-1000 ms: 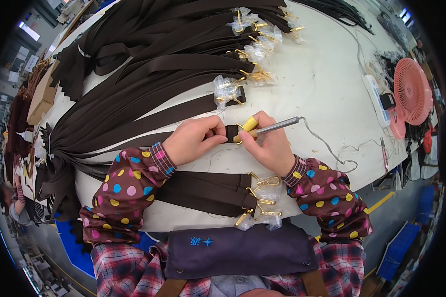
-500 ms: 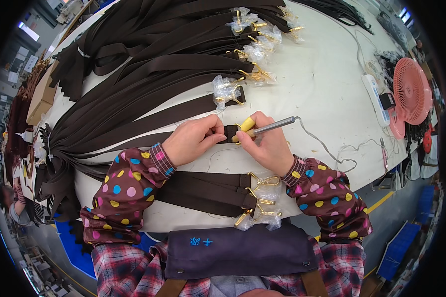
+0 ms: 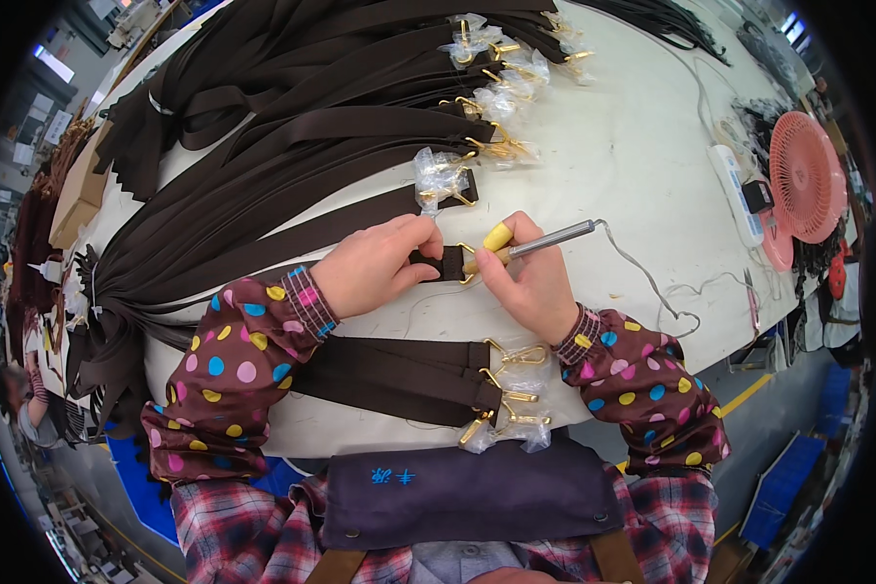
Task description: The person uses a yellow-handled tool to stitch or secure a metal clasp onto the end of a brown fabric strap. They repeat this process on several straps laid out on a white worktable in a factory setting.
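Right grip (image 3: 532, 287) closes around a corded tool (image 3: 555, 237); left grip (image 3: 375, 268), curled small, pinches a dark strap (image 3: 452, 263) between both hands, over the bench (image 3: 642, 243). Strap bundles (image 3: 292, 165) crowd the far left; a pink fan (image 3: 805, 180) stands far right. Tool's tip is hard to make out.

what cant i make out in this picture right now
In the head view:
Tool tip: too small to tell past the right hand
Strap under the left hand: covered by that hand
Contents of clear plastic wrapping: obscured by crumples
Dark strands: cut off by the top edge
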Motion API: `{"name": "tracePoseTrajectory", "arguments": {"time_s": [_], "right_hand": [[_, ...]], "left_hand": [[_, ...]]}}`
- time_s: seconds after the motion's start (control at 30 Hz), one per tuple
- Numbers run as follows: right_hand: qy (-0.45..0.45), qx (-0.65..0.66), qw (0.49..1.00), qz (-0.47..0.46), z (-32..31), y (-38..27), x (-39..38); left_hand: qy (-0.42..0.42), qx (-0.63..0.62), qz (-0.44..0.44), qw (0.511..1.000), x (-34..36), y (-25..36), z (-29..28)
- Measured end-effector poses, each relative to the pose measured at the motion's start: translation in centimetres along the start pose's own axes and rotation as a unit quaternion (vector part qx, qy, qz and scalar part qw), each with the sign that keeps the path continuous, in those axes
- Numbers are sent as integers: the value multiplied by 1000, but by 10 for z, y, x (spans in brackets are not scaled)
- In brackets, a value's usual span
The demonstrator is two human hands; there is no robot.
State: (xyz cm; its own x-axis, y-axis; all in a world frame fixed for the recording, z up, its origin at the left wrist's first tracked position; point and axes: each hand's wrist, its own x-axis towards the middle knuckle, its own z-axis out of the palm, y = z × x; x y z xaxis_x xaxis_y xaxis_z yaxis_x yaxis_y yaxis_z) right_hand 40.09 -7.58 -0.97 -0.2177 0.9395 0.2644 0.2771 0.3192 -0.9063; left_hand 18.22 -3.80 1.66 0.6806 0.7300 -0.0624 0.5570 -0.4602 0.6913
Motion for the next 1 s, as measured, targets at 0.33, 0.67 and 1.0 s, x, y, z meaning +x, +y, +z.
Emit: {"name": "tracePoseTrajectory", "arguments": {"time_s": [0.33,0.67,1.0], "right_hand": [[-5,11,1000,20,4,6,0],[-14,15,999,35,4,3,1],[-20,9,999,46,3,0,2]], "left_hand": [[-113,-36,39,992,24,-11,-10],[-82,-16,37,996,22,-8,-5],[-69,-5,39,997,21,-9,-3]]}}
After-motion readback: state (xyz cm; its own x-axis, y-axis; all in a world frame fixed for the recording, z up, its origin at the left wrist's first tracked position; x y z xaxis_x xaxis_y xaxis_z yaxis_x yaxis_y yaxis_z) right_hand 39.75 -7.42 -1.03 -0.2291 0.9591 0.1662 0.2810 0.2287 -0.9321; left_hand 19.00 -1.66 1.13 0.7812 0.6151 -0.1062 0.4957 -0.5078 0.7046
